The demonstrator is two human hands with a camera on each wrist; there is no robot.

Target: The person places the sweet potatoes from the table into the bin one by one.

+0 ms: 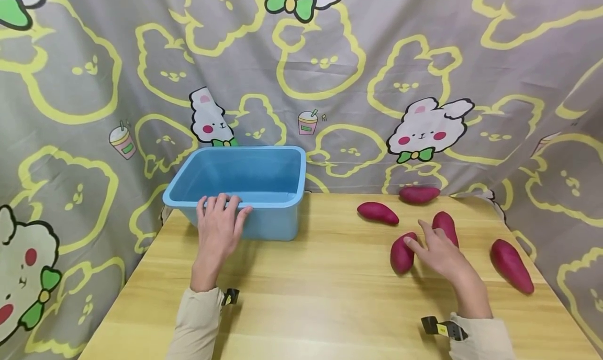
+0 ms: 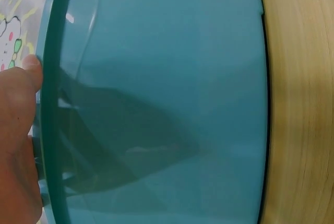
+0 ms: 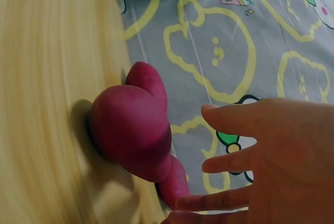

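A blue plastic tub (image 1: 278, 221) stands at the back left of the table, and my left hand (image 1: 218, 232) holds its near rim, the fingers hooked over the edge. In the left wrist view the thumb (image 2: 32, 70) lies at that rim. Over on the right, my right hand (image 1: 445, 258) hovers with spread fingers, holding nothing. Just left of its thumb lies a purple sweet potato (image 1: 402, 255), while another sweet potato (image 1: 445, 226) is partly hidden behind the fingers. Seen from the right wrist, the nearer sweet potato (image 3: 130, 130) is apart from the fingers.
Two more sweet potatoes lie farther back, one (image 1: 378, 213) toward the tub and one (image 1: 419, 194) by the curtain. Another sweet potato (image 1: 512, 266) rests near the table's right edge. A grey cartoon-print curtain (image 1: 339, 109) hangs around the wooden table (image 1: 330, 297).
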